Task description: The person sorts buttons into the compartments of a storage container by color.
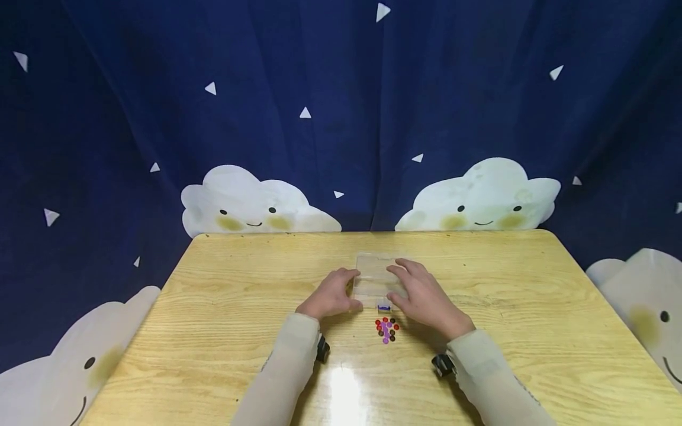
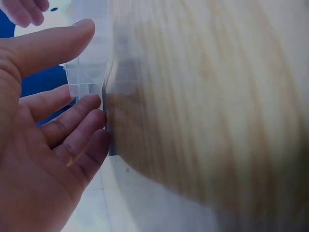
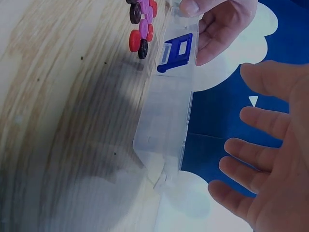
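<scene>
A clear plastic box (image 1: 373, 284) with a blue latch (image 3: 177, 52) on its front lies on the wooden table. At the box's left end is my left hand (image 1: 333, 293), its fingers loosely bent beside the box. Its fingertips (image 2: 99, 113) appear to touch the box's lower edge, while the thumb stands apart from them. My right hand (image 1: 426, 296) hovers by the right end with fingers spread, and in the right wrist view a gap separates it from the box. In front of the latch lie several small round button-like pieces (image 1: 386, 329), red, purple and dark brown.
The light wooden table (image 1: 240, 307) spreads out on both sides of the box. Behind it hangs a dark blue curtain (image 1: 341, 118) with white triangles and smiling clouds. Each wrist carries a small black device, such as the one on the right (image 1: 443, 365).
</scene>
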The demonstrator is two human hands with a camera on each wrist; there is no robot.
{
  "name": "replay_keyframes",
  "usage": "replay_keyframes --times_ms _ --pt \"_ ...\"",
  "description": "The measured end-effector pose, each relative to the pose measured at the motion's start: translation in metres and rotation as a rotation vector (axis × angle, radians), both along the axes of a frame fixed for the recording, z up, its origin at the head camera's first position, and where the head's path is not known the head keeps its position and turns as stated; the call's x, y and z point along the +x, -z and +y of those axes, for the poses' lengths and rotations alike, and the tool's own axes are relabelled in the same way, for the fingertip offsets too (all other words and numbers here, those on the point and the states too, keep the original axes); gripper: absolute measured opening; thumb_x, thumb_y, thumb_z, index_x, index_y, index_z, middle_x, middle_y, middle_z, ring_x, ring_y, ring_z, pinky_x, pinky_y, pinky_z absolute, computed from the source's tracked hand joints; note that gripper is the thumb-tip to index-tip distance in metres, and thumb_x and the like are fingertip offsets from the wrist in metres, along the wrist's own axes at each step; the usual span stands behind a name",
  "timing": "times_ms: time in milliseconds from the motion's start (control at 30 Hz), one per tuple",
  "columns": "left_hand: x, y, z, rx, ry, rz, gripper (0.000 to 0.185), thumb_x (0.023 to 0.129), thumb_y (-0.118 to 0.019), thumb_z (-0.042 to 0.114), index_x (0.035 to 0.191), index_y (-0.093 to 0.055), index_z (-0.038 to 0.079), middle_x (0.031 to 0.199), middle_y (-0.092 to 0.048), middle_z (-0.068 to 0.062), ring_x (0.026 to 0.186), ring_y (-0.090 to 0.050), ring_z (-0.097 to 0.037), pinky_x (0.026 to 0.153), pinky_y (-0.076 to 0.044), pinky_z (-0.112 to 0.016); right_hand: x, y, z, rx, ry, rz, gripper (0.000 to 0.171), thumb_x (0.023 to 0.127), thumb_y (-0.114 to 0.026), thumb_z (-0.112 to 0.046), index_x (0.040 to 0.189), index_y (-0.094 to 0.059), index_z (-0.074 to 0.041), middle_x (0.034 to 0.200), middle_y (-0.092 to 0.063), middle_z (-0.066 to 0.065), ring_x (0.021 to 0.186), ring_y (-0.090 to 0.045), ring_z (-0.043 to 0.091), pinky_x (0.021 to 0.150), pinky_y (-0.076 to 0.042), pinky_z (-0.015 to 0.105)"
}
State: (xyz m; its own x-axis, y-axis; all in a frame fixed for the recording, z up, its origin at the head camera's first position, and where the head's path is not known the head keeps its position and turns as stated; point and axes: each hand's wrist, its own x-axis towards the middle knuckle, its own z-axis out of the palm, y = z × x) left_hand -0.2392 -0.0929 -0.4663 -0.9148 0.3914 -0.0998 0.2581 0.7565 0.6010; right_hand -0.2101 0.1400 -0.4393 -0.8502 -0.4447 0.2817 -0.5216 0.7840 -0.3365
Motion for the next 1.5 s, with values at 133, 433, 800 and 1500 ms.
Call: replay_keyframes --times_ms 133,433,800,1500 --pt "-0.001 0.002 -0.001 0.032 -0.019 -0.007 0.079 0.079 -0.083 0.025 0.147 -0.047 0.009 0.149 -0.05 -0.014 0.139 -0.046 -0.033 0.116 -0.04 -0.047 -0.001 -0.002 0.001 -0.006 0.007 -0.005 0.056 0.088 -0.073 -0.028 0.136 -0.057 -0.004 0.145 -0.05 0.025 0.135 -0.046 0.043 0.109 -0.041 0.061" --pt "0.0 0.005 -0.003 0.048 -0.049 -0.019 0.079 0.079 -0.083 0.025 0.147 -0.046 0.007 0.145 -0.053 -0.014 0.135 -0.05 -0.032 0.112 -0.044 -0.047 -0.001 -0.001 0.001 0.002 0.02 -0.022 0.054 0.089 -0.072 -0.026 0.136 -0.057 -0.004 0.146 -0.049 0.024 0.136 -0.045 0.042 0.111 -0.039 0.06" --pt "0.002 0.006 -0.003 0.066 -0.057 0.006 0.081 0.078 -0.084 0.023 0.147 -0.046 0.006 0.133 -0.06 -0.014 0.123 -0.057 -0.03 0.106 -0.048 -0.045 -0.001 -0.002 0.009 0.009 0.022 -0.023 0.054 0.089 -0.071 -0.026 0.136 -0.057 -0.004 0.146 -0.049 0.025 0.135 -0.046 0.044 0.108 -0.041 0.06" --pt "0.004 0.0 0.0 0.086 -0.06 -0.047 0.081 0.079 -0.085 0.024 0.147 -0.046 0.008 0.133 -0.06 -0.013 0.122 -0.056 -0.029 0.105 -0.049 -0.045 0.008 -0.006 0.018 0.027 -0.01 0.024 0.051 0.089 -0.072 -0.025 0.133 -0.06 -0.003 0.143 -0.052 0.026 0.132 -0.049 0.043 0.108 -0.042 0.059"
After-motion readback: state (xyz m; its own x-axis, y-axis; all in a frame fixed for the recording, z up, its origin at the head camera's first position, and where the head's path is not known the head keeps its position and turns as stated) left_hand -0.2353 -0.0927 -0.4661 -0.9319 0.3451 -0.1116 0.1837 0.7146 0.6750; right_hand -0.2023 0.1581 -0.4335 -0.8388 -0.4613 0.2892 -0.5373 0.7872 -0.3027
